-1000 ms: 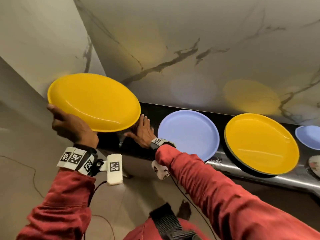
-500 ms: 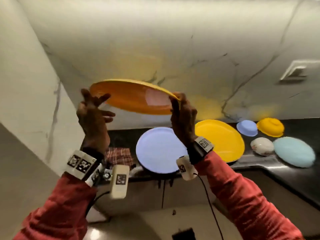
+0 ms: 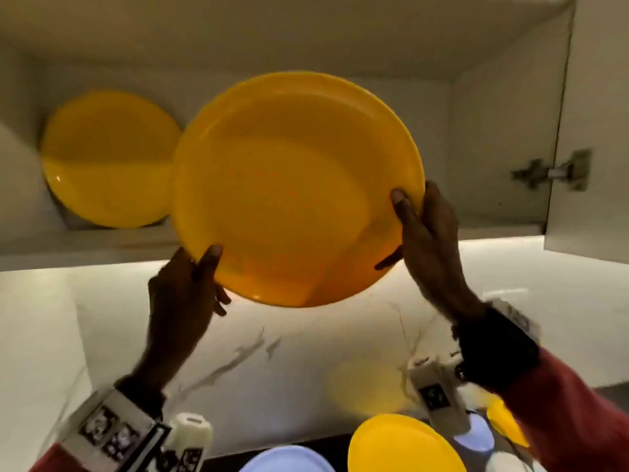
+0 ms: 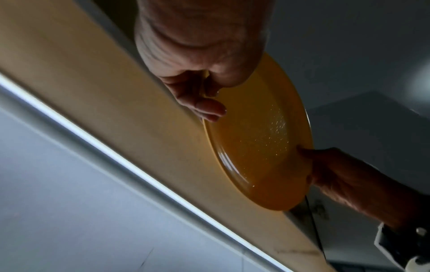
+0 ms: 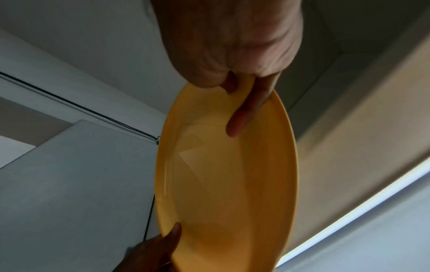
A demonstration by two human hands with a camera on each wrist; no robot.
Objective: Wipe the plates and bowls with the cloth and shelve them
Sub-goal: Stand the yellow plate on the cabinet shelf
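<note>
both hands pinched a yellow plate (image 3: 296,185) by its rim, tilted before the open white wall cabinet (image 3: 503,158): left hand (image 3: 180,294) low, right hand (image 3: 432,247) at the right edge, thumbs on its face. inside the cabinet, left of the held plate, a second yellow plate (image 3: 105,158) leaned. below the cabinet ran a lit marble wall (image 3: 289,352) and a dark counter (image 3: 221,461) with more plates.

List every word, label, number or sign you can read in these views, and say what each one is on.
No readable words, brands or numbers in any view.
Left wrist band: black-and-white square code markers, patterns only, no text.
White wrist camera unit below the right hand: one square code marker, blurred.
Held yellow plate: unmarked.
Cabinet door: unmarked.
</note>
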